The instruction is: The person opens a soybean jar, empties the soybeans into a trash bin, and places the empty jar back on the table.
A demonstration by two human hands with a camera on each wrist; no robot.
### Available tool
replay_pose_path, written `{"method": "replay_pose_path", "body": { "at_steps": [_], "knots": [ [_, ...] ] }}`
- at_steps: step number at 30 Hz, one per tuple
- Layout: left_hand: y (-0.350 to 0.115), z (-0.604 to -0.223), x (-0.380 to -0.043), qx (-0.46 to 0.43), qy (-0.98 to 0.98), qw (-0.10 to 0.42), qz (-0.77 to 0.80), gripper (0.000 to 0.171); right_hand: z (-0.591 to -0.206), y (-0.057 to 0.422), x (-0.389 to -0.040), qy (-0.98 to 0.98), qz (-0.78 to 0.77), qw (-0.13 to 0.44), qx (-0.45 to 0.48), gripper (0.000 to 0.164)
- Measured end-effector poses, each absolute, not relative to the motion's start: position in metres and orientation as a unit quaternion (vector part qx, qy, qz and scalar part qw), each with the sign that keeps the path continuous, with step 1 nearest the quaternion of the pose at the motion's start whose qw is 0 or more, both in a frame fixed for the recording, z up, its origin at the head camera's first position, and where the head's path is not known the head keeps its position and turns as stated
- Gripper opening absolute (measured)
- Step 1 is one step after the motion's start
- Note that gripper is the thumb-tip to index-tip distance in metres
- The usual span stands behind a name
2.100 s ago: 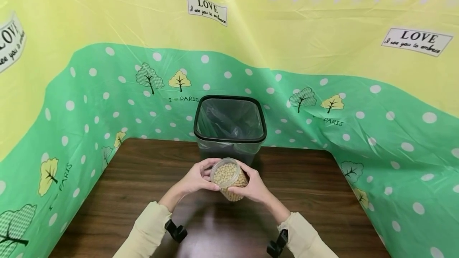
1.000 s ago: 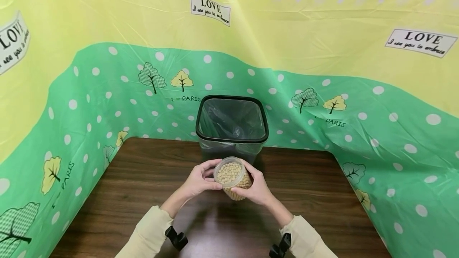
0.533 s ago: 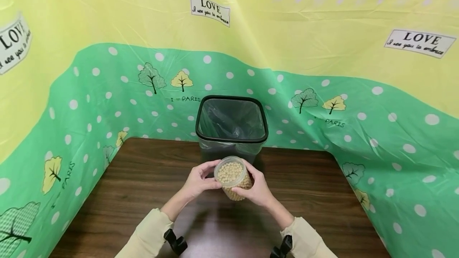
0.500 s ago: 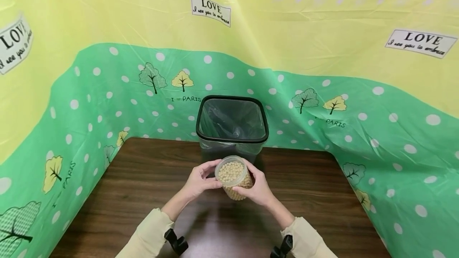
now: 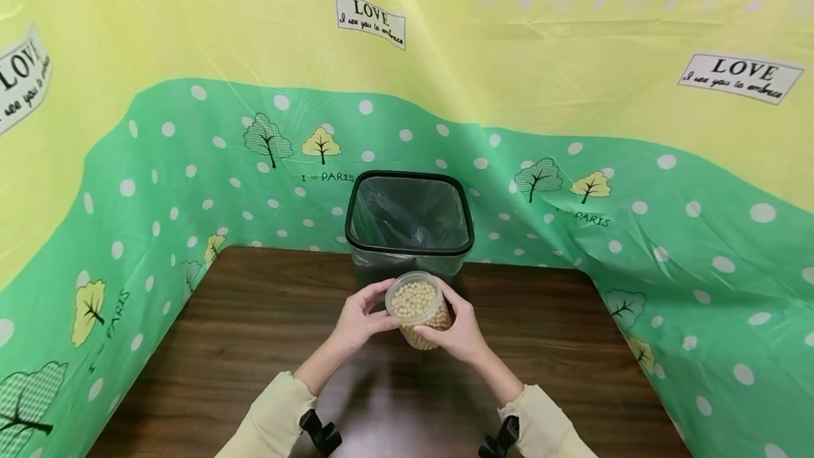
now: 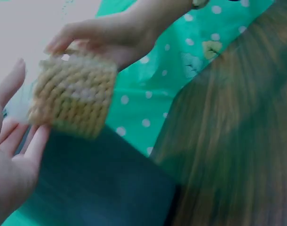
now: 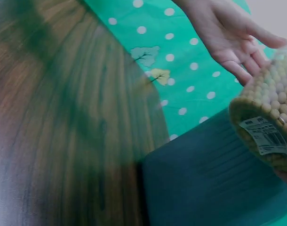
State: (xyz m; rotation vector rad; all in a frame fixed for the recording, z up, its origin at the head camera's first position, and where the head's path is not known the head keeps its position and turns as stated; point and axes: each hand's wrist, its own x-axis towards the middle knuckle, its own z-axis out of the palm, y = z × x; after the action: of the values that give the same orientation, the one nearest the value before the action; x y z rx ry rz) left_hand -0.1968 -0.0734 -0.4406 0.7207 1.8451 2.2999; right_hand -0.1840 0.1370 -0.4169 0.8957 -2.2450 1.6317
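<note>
A clear plastic jar (image 5: 416, 309), filled with small round beige beans like soybeans or chickpeas, is held tilted above the table, its top toward the head camera. My right hand (image 5: 459, 327) grips its right side, thumb in front, fingers behind. At the left of the jar's translucent rim is my left hand (image 5: 357, 316), thumb and fingers spread apart, fingertips at the rim. In the left wrist view, the left thumb (image 6: 14, 82) stands away from the beans while the fingers lie at the jar's side. A label (image 7: 266, 135) shows on the jar's underside.
Just beyond the jar stands a square bin (image 5: 410, 251) with a black rim and a clear liner. It sits at the back of the dark wood table (image 5: 267, 324). A green and yellow printed cloth (image 5: 540, 104) surrounds the table behind and at both sides.
The jar has shifted slightly up and right in the head view. My left hand has moved right and turned a little at the rim. The right hand keeps its grip.
</note>
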Motion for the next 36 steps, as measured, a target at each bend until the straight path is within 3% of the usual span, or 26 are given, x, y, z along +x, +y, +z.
{"method": "replay_pose_path", "body": {
  "at_steps": [7,14,21,29,36],
  "knots": [
    [-0.083,-0.441,-0.200,0.288,0.592,0.095,0.747,0.072,-0.430,0.144,-0.192,-0.705,0.618,0.012,0.346,0.061],
    [-0.074,-0.437,-0.190,0.256,0.596,0.034,0.760,0.070,-0.416,0.137,-0.184,-0.752,0.559,0.111,0.331,0.073],
    [-0.080,-0.433,-0.192,0.289,0.587,0.079,0.752,0.069,-0.424,0.144,-0.193,-0.676,0.640,0.002,0.366,0.062],
    [-0.072,-0.434,-0.186,0.241,0.624,0.007,0.743,0.067,-0.415,0.135,-0.181,-0.743,0.574,0.117,0.323,0.073],
    [-0.082,-0.434,-0.193,0.291,0.599,0.077,0.742,0.075,-0.431,0.141,-0.188,-0.721,0.600,0.057,0.340,0.073]
  ]
}}
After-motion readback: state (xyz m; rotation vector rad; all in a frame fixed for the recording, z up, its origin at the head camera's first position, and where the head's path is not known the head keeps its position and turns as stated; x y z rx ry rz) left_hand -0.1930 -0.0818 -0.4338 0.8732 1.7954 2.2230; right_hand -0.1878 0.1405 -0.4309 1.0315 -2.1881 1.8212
